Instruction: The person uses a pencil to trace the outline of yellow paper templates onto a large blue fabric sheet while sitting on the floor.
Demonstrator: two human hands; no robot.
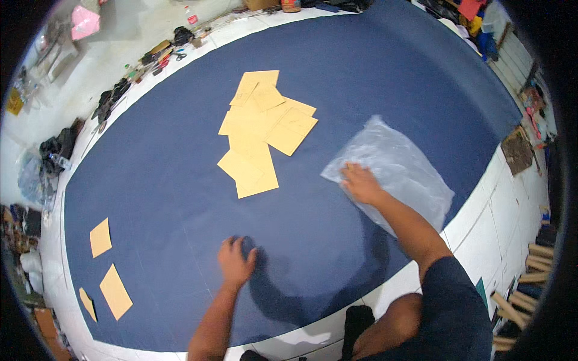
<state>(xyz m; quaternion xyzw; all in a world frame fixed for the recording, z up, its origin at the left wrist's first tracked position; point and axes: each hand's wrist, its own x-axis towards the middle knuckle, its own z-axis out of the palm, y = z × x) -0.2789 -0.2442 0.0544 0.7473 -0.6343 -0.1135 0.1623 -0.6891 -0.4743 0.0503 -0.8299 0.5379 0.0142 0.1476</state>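
A wide dark blue cloth (180,234) is spread over the floor. My left hand (236,262) is low over its near middle, fingers a little bent, thumb apart, nothing in it. Further right, my right hand (361,183) lies on a clear, crinkled plastic bag (404,157), fingers stretched over its left part. Beyond my hands, several yellow card pattern pieces (250,129) overlap in a loose pile on the cloth. At the left, separate yellow card pieces (116,293) lie near the cloth's edge.
White tiles (481,222) border the cloth. Scissors (180,55), a bottle (191,15) and small clutter line its far left edge. Dark bags (60,141) sit at the left. Several rolls or wooden sticks (536,278) stack at the lower right. My knee (397,319) is by the near edge.
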